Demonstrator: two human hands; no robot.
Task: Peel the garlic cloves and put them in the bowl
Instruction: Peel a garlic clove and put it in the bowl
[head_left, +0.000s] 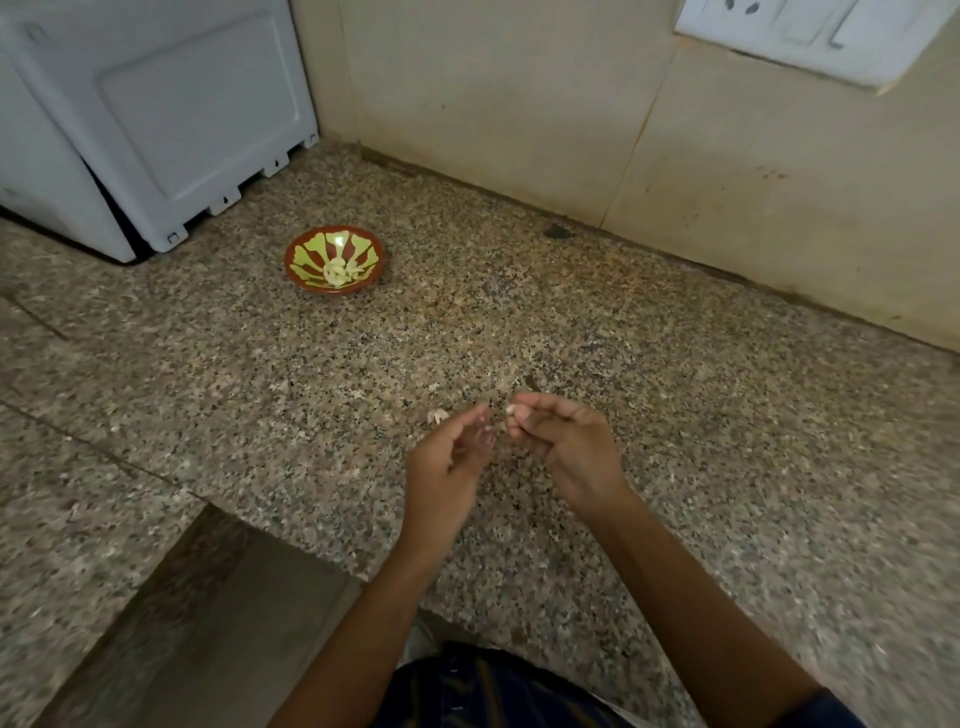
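Note:
A small red and green patterned bowl (310, 244) sits on the granite counter, far left of my hands, with several pale peeled cloves (340, 272) at its bottom. My right hand (563, 441) pinches a small garlic clove (511, 410) at its fingertips, just above the counter. My left hand (452, 457) hovers close beside it with loosely curled fingers and holds nothing that I can see. A scrap of garlic skin (438, 415) lies on the counter just left of my left fingertips.
A white appliance (156, 119) stands at the back left, close behind the bowl. A tiled wall (571, 130) runs along the back, with a white switch plate (810, 36) at the top right. The counter edge (291, 540) drops off at the lower left.

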